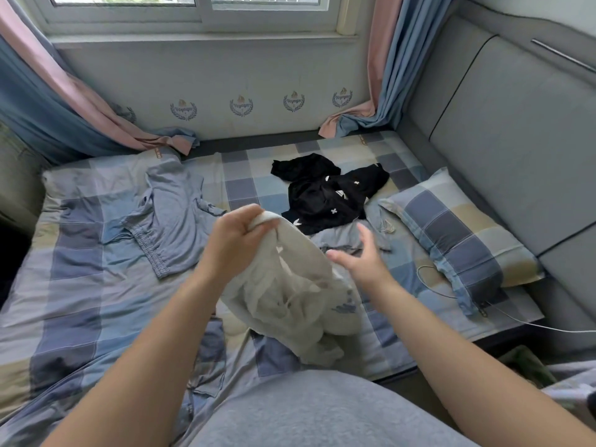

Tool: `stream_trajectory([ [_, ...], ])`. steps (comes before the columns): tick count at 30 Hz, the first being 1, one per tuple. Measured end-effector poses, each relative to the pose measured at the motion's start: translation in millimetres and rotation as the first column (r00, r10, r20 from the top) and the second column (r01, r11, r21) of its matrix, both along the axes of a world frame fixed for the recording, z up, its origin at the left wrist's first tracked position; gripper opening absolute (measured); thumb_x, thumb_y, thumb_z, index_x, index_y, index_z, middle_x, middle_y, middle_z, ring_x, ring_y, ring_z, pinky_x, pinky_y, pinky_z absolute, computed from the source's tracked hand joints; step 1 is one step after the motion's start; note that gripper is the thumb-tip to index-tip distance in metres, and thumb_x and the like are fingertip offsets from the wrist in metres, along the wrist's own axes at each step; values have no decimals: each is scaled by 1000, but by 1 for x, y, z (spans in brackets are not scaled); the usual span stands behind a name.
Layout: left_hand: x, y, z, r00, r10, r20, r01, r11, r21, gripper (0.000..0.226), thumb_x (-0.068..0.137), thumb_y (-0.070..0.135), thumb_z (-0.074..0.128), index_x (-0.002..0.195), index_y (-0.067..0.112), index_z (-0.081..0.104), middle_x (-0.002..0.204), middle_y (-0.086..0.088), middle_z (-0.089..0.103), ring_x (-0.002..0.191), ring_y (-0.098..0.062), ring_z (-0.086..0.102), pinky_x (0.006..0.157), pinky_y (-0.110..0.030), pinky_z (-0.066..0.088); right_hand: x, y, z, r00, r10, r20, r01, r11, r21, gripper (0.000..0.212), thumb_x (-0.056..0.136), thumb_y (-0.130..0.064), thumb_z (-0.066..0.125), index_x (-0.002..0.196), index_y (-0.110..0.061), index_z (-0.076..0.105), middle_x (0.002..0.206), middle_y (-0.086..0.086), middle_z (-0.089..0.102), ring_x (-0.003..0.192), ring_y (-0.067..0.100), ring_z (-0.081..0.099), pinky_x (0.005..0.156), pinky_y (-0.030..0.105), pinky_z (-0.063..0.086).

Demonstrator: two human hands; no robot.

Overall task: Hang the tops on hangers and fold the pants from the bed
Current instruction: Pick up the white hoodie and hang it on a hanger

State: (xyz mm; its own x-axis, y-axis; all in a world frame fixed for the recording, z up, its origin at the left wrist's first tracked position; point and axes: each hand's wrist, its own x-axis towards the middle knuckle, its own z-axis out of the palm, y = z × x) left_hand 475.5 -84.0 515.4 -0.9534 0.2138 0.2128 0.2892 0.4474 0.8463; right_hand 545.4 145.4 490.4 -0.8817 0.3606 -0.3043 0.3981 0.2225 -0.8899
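Observation:
My left hand [233, 240] is closed on the top edge of a white garment [290, 291], which hangs bunched down to the bed's front edge. Just right of the garment, my right hand [361, 256] hovers with fingers spread and holds nothing. A black top with small white marks [325, 191] lies crumpled on the bed behind the hands. Blue-grey pants with an elastic waistband [171, 217] lie spread out to the left. Another grey-blue garment [348, 237] lies partly under the black top. No hanger is in view.
The bed [80, 301] has a checked blue and beige sheet. A checked pillow [461, 233] lies at the right against a grey padded headboard [516, 140]. A white cable [529, 324] runs along the bed's right edge. Curtains [64, 101] hang at both sides of the window.

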Motion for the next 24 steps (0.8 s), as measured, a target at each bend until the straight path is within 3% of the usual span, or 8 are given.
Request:
stream_trajectory([
  [3, 7, 8, 19, 966, -256, 49, 258, 964, -66, 35, 85, 37, 77, 64, 18, 56, 58, 2, 42, 54, -7, 35, 49, -22, 31, 3, -25, -11, 905, 423, -52, -411, 898, 156, 74, 81, -33, 82, 144, -40, 44, 148, -9, 42, 135, 12, 38, 112, 37, 32],
  [6, 7, 11, 24, 945, -323, 59, 328, 935, -136, 27, 81, 44, 78, 68, 23, 67, 62, -1, 55, 55, -9, 42, 50, -24, 36, 4, -43, -28, 875, 476, 91, -485, 864, 133, 30, 86, -28, 73, 115, -26, 64, 114, 2, 68, 107, 25, 63, 94, 45, 51],
  [10, -4, 0, 3, 998, -62, -18, 54, 961, -269, 14, 86, 37, 76, 92, 26, 71, 88, 3, 63, 88, -19, 57, 76, -35, 49, -3, -37, -34, 956, 282, 83, -291, 948, 125, 17, 95, -15, 60, 80, -6, 63, 79, 9, 64, 74, 25, 55, 69, 40, 43],
  [14, -6, -14, -41, 927, 84, 366, 119, 860, -497, 67, 88, 56, 67, 143, 25, 45, 141, -6, 50, 126, -26, 50, 104, -43, 45, -8, -33, -25, 979, -3, 202, 35, 987, -156, 22, 94, 0, 49, 86, -6, 69, 85, 13, 68, 79, 25, 63, 72, 37, 50],
  [17, 8, -14, -76, 743, 11, 669, 303, 886, -351, 84, 84, 66, 65, 148, 18, 39, 147, -7, 49, 120, -21, 54, 90, -29, 45, -7, -36, -16, 927, -159, 339, 280, 897, -343, 19, 99, -7, 52, 92, 3, 66, 90, 15, 68, 79, 24, 65, 75, 35, 54],
  [19, 20, -11, -95, 671, 7, 741, 388, 849, -359, 89, 83, 68, 64, 148, 14, 39, 145, -5, 50, 114, -18, 56, 83, -26, 44, -6, -40, -5, 914, -169, 368, 324, 851, -413, 21, 101, -14, 55, 91, 2, 65, 96, 15, 66, 79, 21, 64, 83, 33, 53],
  [22, 37, -8, -115, 659, -40, 751, 313, 922, -226, 70, 90, 52, 68, 143, 15, 44, 122, 4, 56, 98, -9, 60, 64, -8, 44, -2, -47, 18, 933, -124, 338, 286, 826, -486, 26, 101, -18, 58, 102, 6, 68, 109, 17, 69, 95, 24, 68, 99, 34, 51],
  [24, 43, -8, -123, 577, -13, 817, 228, 963, -145, 65, 90, 58, 64, 139, 17, 47, 120, 2, 58, 101, -18, 63, 69, -16, 49, 2, -51, 34, 949, -92, 302, 253, 795, -552, 29, 100, -18, 60, 111, 7, 69, 114, 19, 71, 109, 27, 68, 102, 38, 52],
])
